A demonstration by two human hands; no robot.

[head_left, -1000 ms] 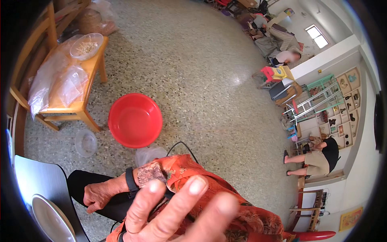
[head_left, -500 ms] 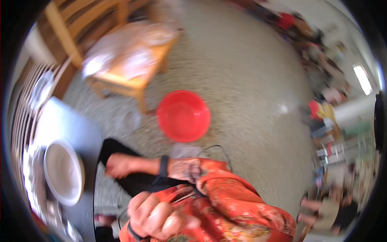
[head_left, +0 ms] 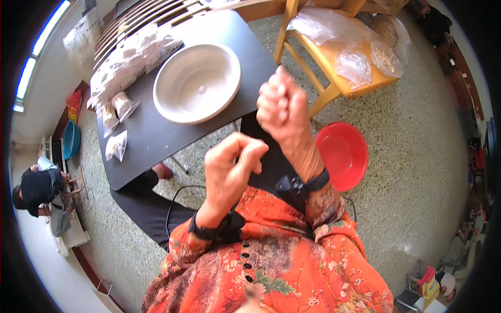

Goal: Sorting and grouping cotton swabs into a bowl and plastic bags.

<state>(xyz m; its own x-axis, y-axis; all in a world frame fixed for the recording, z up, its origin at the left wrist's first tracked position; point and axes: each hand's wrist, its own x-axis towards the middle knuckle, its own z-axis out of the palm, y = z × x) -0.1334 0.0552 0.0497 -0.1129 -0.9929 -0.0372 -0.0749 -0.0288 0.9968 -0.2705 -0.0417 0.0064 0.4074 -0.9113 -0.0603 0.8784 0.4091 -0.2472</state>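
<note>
Both hands are raised in front of my orange flowered top, apart from each other. My left hand (head_left: 228,169) is curled closed, its thumb pressed against the bent index finger, and nothing shows in it. Higher and further right, my right hand (head_left: 284,109) is closed in a loose fist, slightly blurred, also with nothing visible in it. Beyond them, a wide white basin (head_left: 177,88) stands on the dark table (head_left: 151,141). Small clear bags with pale contents (head_left: 116,146) lie left of the basin, beside a large heap of similar bags (head_left: 128,65).
A red basin (head_left: 342,156) sits on the speckled floor right of my legs. The wooden chair (head_left: 326,57) holds plastic bags (head_left: 354,68) and a clear bowl of pale pieces (head_left: 385,58). A person (head_left: 42,185) is at the far left, near a blue tub (head_left: 71,140).
My view has swung left, bringing the table and white basin toward the middle. Both hands have come up in front of me, the right one away from my leg.
</note>
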